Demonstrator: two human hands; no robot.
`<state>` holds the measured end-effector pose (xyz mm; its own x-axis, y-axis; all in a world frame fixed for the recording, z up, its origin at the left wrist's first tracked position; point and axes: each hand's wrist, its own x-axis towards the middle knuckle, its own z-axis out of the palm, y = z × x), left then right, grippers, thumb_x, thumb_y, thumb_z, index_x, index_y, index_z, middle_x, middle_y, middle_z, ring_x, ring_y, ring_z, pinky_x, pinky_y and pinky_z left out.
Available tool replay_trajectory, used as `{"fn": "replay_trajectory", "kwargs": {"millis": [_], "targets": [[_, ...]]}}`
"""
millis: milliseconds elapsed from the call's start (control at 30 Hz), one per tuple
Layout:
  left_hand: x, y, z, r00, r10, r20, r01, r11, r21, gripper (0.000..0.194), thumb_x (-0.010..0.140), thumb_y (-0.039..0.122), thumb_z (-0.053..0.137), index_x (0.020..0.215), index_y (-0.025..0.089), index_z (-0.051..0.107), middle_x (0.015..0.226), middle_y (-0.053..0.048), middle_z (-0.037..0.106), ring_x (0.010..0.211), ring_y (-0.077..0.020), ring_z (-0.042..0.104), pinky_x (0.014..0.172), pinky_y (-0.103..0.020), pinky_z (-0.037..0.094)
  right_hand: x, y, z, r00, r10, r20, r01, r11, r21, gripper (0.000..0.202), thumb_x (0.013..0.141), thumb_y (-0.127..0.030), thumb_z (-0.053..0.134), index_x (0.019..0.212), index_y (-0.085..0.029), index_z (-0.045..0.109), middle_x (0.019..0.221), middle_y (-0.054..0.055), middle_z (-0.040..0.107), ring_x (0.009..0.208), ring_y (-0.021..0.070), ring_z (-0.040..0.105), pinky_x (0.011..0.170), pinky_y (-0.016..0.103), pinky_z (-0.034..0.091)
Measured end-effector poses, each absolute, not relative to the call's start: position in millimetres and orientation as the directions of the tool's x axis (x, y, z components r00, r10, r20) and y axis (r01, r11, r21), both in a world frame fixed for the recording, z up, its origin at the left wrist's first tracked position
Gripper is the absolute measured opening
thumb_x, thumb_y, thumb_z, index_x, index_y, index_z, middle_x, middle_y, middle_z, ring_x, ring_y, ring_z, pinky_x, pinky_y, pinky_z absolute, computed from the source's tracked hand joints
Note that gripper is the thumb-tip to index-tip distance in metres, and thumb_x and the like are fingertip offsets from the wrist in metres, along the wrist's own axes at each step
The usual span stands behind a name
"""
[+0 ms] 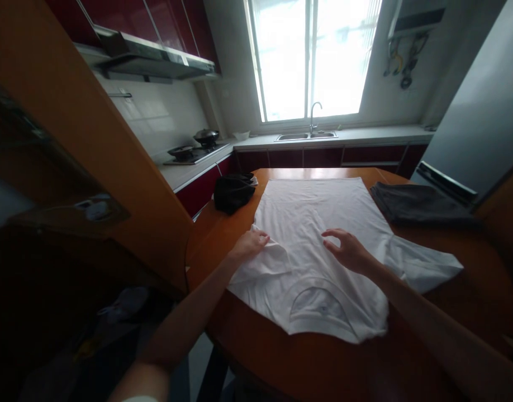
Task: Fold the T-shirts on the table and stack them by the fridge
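Note:
A white T-shirt (310,223) lies spread on the orange-brown wooden table (256,346), its neckline toward me and its hem at the far edge. The sleeve on the right is stretched out flat, while the left one is folded inward over the body. My left hand (252,244) rests at the shirt's left edge with its fingers closed on the fabric by the folded sleeve. Over the middle of the shirt is my right hand (346,248), thumb and fingers apart, holding nothing.
A black cloth bundle (233,191) sits at the table's back left, and dark folded fabric (422,205) at the back right. Beyond are a stove (193,155), a sink (292,137) and a refrigerator (478,106). A wooden partition (131,190) stands close on the left.

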<state>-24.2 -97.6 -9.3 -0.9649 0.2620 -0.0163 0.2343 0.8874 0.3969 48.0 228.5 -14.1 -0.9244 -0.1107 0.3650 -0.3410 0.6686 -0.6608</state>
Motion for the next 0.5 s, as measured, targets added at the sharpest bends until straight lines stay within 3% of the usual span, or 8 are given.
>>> {"fn": "replay_trajectory", "kwargs": {"millis": [133,267,400,500], "targets": [[-24,-104,-20,-0.924,0.373,0.086,0.376,0.843,0.384,0.031,0.085,0.032,0.067,0.114,0.024,0.077,0.106,-0.011,0.073,0.094,-0.0233,0.07,0.085,-0.029,0.051,51,235,-17,-0.911,-0.038,0.411,-0.332,0.66,-0.674,0.02,0.085,-0.032,0.059,0.097,-0.025,0.074,0.109,0.009,0.075,0.106,0.0278,0.07,0.1,0.045,0.052],[-12,-100,-22,-0.861,0.475,0.182,0.508,0.814,0.28,0.031,0.085,0.031,0.068,0.114,0.029,0.077,0.11,-0.009,0.067,0.103,-0.0232,0.066,0.094,-0.03,0.049,48,236,-22,-0.916,0.018,0.4,-0.302,0.624,-0.72,0.02,0.085,-0.033,0.058,0.093,-0.026,0.075,0.104,0.008,0.077,0.103,0.0276,0.071,0.095,0.046,0.055],[-1,-86,-16,-0.907,0.384,0.172,0.414,0.887,0.204,0.027,0.09,0.027,0.058,0.105,0.028,0.08,0.1,-0.01,0.073,0.096,-0.0256,0.069,0.085,-0.034,0.05,49,233,-28,-0.919,0.003,0.393,-0.32,0.574,-0.753,0.019,0.084,-0.032,0.058,0.091,-0.026,0.075,0.102,0.008,0.076,0.098,0.0269,0.072,0.087,0.043,0.06],[-4,-87,-10,-0.947,0.25,0.204,0.3,0.914,0.273,0.032,0.092,0.03,0.054,0.112,0.027,0.078,0.095,-0.012,0.076,0.088,-0.0272,0.071,0.078,-0.035,0.05,49,232,-30,-0.921,0.008,0.39,-0.33,0.519,-0.789,0.02,0.084,-0.032,0.057,0.09,-0.025,0.075,0.101,0.008,0.076,0.094,0.0264,0.072,0.082,0.042,0.061]]}}
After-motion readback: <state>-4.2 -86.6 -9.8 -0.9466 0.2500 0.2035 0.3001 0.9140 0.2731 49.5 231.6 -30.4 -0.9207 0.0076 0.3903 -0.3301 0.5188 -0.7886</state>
